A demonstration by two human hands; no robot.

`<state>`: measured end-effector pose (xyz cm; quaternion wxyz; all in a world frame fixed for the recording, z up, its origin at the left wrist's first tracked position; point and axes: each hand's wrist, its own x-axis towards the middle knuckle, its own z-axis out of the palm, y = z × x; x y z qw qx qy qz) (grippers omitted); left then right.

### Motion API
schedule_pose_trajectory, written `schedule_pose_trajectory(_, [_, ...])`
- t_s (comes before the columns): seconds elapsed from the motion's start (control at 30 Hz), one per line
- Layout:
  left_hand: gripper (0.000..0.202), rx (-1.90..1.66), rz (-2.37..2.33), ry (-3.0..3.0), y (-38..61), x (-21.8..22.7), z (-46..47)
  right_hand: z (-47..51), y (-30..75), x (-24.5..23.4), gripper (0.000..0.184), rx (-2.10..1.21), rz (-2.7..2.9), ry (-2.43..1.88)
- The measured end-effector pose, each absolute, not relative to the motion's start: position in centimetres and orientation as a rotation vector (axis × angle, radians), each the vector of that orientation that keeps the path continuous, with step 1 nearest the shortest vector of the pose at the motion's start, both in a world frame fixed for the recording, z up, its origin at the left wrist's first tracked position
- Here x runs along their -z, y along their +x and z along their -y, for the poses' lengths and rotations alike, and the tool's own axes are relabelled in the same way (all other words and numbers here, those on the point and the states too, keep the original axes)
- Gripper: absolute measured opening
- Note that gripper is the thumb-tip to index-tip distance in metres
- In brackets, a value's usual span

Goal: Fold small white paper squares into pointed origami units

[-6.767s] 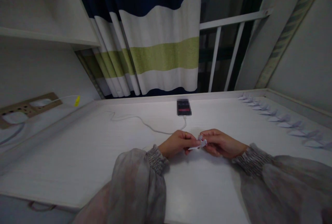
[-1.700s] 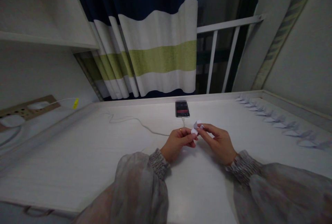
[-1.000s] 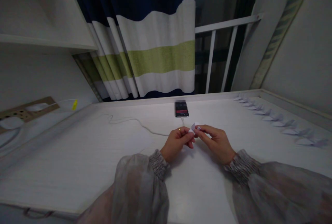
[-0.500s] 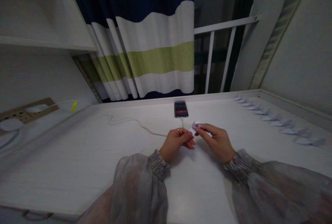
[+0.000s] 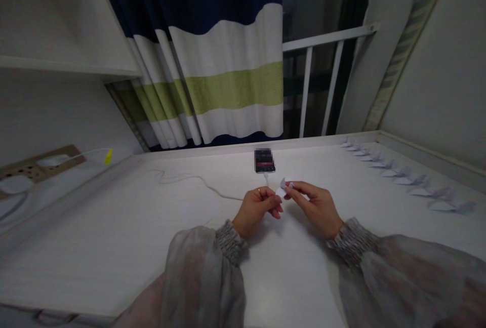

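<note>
Both my hands meet just above the middle of the white desk [image 5: 114,227]. Between their fingertips is a small folded piece of white paper [image 5: 283,188]. My left hand [image 5: 255,210], with a ring on one finger, pinches its lower left part. My right hand [image 5: 315,204] pinches its right side with thumb and forefinger. The fingers of both hands are closed on the paper. Loose grey sleeves cover both wrists.
A dark phone [image 5: 264,160] lies just beyond my hands, with a white cable [image 5: 197,180] running left towards a wall socket panel [image 5: 38,163]. A row of several small folded paper pieces [image 5: 398,176] lines the desk's right edge. A striped curtain [image 5: 228,65] and a white railing [image 5: 326,75] stand behind.
My hands have stayed pinched on the paper and shifted slightly away from me, towards the phone. The paper was held flatter at first and now stands up between my fingertips.
</note>
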<state>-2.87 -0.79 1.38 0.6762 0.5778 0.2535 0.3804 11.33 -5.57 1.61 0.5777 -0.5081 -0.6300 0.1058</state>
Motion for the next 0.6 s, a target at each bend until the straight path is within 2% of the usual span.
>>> schedule_pose_trajectory(0.6, [0.026, -0.860, -0.594, 1.323, -2.98, -1.38, 0.75, 5.59, 11.31, -1.58, 0.020, -0.253, 1.466, -1.160])
